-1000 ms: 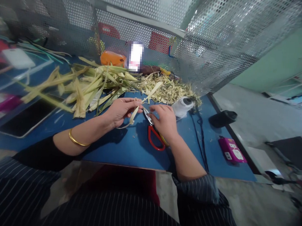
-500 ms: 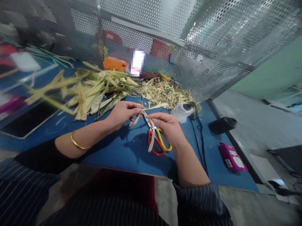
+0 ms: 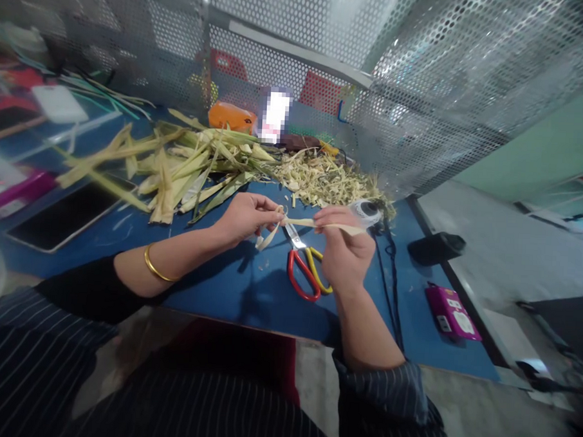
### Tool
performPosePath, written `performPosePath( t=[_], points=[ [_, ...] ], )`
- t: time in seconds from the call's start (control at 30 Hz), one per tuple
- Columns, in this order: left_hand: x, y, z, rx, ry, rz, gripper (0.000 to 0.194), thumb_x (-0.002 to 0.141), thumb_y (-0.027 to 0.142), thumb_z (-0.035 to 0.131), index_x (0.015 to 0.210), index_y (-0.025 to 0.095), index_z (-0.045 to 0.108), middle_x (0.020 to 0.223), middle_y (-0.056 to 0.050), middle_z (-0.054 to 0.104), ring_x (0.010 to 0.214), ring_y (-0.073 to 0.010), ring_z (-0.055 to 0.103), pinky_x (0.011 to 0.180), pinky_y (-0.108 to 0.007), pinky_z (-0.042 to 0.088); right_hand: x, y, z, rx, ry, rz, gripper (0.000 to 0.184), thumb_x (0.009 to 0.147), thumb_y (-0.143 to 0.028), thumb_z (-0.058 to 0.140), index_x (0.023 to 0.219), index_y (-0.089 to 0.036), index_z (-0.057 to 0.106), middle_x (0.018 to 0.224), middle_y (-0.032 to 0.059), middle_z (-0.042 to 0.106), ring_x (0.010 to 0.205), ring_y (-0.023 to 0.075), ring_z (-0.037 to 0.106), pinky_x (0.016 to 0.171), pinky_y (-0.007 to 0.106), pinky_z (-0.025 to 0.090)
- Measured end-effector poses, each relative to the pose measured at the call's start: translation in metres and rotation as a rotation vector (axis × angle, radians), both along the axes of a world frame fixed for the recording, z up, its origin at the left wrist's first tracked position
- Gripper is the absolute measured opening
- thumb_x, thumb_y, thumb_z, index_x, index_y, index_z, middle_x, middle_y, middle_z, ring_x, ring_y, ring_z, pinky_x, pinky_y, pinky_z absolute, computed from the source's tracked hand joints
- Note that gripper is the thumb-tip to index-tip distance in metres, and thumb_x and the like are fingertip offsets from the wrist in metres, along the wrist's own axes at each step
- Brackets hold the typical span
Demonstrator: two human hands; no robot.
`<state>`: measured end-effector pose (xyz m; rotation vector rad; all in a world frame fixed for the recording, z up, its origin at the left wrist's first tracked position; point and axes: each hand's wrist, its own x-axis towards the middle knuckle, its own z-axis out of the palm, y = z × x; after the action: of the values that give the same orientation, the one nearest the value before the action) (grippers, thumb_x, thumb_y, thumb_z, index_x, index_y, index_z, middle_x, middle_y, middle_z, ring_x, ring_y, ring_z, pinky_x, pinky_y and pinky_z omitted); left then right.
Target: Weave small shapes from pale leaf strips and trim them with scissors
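Between my two hands a pale corn husk strip (image 3: 298, 223) is stretched out flat. My left hand (image 3: 246, 220) pinches its left part, where a loose curl hangs below the fingertips. My right hand (image 3: 345, 246) is closed on the other part, and the strip's end sticks out past the fingers to the right. Below the strip, scissors (image 3: 302, 276) with one red and one yellow handle lie on the blue table (image 3: 215, 292), blades pointing away from me. Long corn husks (image 3: 192, 166) are heaped behind my left hand, and shredded husk pieces (image 3: 327, 178) are piled beyond my right.
A white spool (image 3: 368, 212) stands just behind my right hand. A dark phone (image 3: 69, 215) lies at left. On the right are black cords (image 3: 389, 287), a black cylinder (image 3: 436, 248) and a purple packet (image 3: 453, 312). Perforated metal panels (image 3: 289, 44) border the back.
My right hand has moved away from my left and now grips the strip farther along. The strip, which hung down over the scissors, is now pulled straight sideways.
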<state>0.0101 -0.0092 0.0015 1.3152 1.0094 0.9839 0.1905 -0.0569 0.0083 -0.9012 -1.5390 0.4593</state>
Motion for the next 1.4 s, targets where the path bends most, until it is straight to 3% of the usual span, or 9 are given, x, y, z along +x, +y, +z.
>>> performPosePath(
  t=[0.1, 0.23, 0.37, 0.7, 0.87, 1.03, 1.23, 1.4],
  points=[
    [0.001, 0.0, -0.001, 0.008, 0.035, 0.025, 0.011, 0.07, 0.023, 0.075, 0.074, 0.013, 0.071, 0.062, -0.005, 0.065, 0.051, -0.0095, 0.055, 0.042, -0.02, 0.036, -0.001, 0.0, 0.0, -0.149, 0.043, 0.014, 0.026, 0.09, -0.036, 0.054, 0.068, -0.023, 0.057, 0.07, 0.0028, 0.057, 0.07, 0.0175, 0.055, 0.066, 0.033, 0.045],
    [0.001, 0.0, -0.002, 0.01, 0.071, 0.064, 0.014, 0.069, 0.023, 0.074, 0.078, 0.011, 0.073, 0.06, -0.004, 0.064, 0.051, -0.0097, 0.056, 0.042, -0.019, 0.037, -0.001, 0.003, -0.002, -0.446, -0.113, 0.122, 0.032, 0.086, -0.032, 0.058, 0.058, -0.02, 0.05, 0.056, -0.003, 0.044, 0.057, 0.011, 0.041, 0.057, 0.027, 0.032],
    [0.002, 0.0, -0.004, 0.043, 0.095, 0.056, 0.017, 0.07, 0.023, 0.073, 0.082, 0.011, 0.074, 0.059, -0.002, 0.064, 0.05, -0.0086, 0.054, 0.042, -0.019, 0.037, -0.001, 0.006, -0.008, -0.524, -0.192, 0.115, 0.031, 0.084, -0.029, 0.056, 0.056, -0.018, 0.05, 0.054, -0.0044, 0.042, 0.055, 0.0096, 0.039, 0.056, 0.026, 0.028],
    [0.004, -0.001, -0.004, 0.049, 0.133, 0.054, 0.017, 0.07, 0.021, 0.07, 0.085, 0.012, 0.071, 0.061, -0.003, 0.066, 0.051, -0.0098, 0.058, 0.041, -0.018, 0.039, -0.002, 0.008, -0.015, -0.384, -0.401, -0.021, 0.027, 0.08, -0.023, 0.051, 0.054, -0.019, 0.045, 0.054, -0.0046, 0.039, 0.054, 0.0093, 0.036, 0.054, 0.025, 0.025],
    [0.002, 0.0, -0.01, 0.134, 0.184, 0.055, 0.025, 0.07, 0.026, 0.071, 0.092, 0.013, 0.066, 0.068, -0.004, 0.07, 0.054, -0.0129, 0.064, 0.043, -0.019, 0.044, -0.004, 0.008, -0.015, -0.269, -0.509, -0.058, 0.026, 0.077, -0.017, 0.05, 0.054, -0.019, 0.039, 0.055, -0.0043, 0.039, 0.055, 0.0097, 0.035, 0.055, 0.026, 0.024],
    [0.001, 0.001, -0.011, 0.25, 0.255, 0.092, 0.017, 0.069, 0.023, 0.07, 0.082, 0.015, 0.062, 0.066, -0.002, 0.07, 0.057, -0.0144, 0.067, 0.054, -0.022, 0.051, -0.006, 0.006, -0.012, -0.14, -0.631, -0.053, 0.026, 0.078, -0.015, 0.048, 0.057, -0.02, 0.033, 0.058, -0.004, 0.038, 0.057, 0.0101, 0.036, 0.057, 0.026, 0.025],
    [0.0, 0.001, -0.013, 0.298, 0.28, 0.082, 0.015, 0.07, 0.023, 0.069, 0.082, 0.015, 0.065, 0.068, -0.003, 0.071, 0.063, -0.0176, 0.07, 0.059, -0.025, 0.053, -0.004, 0.006, -0.011, -0.18, -0.626, -0.022, 0.026, 0.078, -0.014, 0.048, 0.058, -0.02, 0.032, 0.058, -0.0039, 0.038, 0.057, 0.01, 0.037, 0.058, 0.026, 0.025],
    [-0.001, 0.0, -0.014, 0.346, 0.334, 0.045, 0.026, 0.071, 0.024, 0.068, 0.096, 0.016, 0.065, 0.066, -0.001, 0.072, 0.061, -0.0165, 0.068, 0.058, -0.024, 0.05, -0.003, 0.007, -0.01, -0.257, -0.594, 0.009, 0.028, 0.079, -0.014, 0.049, 0.057, -0.02, 0.032, 0.057, -0.0045, 0.037, 0.056, 0.0093, 0.035, 0.057, 0.026, 0.023]
  ],
)
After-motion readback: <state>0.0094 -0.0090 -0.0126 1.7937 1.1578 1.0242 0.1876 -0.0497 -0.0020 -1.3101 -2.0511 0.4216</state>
